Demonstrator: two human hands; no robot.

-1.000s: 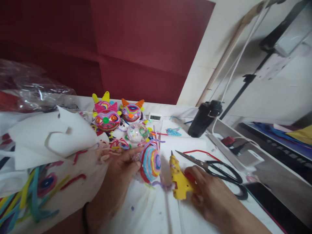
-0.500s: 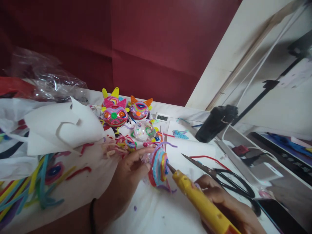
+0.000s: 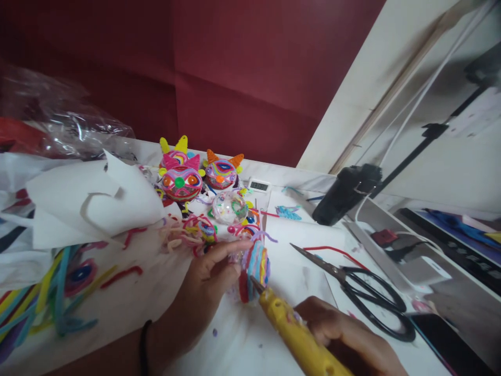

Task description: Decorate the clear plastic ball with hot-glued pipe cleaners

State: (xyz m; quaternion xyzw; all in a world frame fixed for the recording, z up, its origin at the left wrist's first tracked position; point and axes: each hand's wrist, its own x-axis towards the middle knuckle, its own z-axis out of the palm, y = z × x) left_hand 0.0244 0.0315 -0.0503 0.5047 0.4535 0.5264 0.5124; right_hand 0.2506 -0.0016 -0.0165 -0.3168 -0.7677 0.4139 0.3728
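Scissors lie on the white surface, and everything here plays out around them. To their left, there's the striped ball, lifted in the left hand, fingers gripping its clear back half! And here's the right hand, on the near side of the scissors, fingers wrapped around a yellow glue gun. Its nozzle points right at the ball's coloured bands; whether it touches them, I cannot tell.

Just beyond the scissors' blades, a red pipe cleaner. Farther behind them, a dark bottle leans over. Back and to their left sit a blue fuzzy piece, a small timer and a clear ball; farther that way, a pink-horned figure with an orange-horned figure beside it. Nearer and right of the scissors, a phone lies close to the handles.
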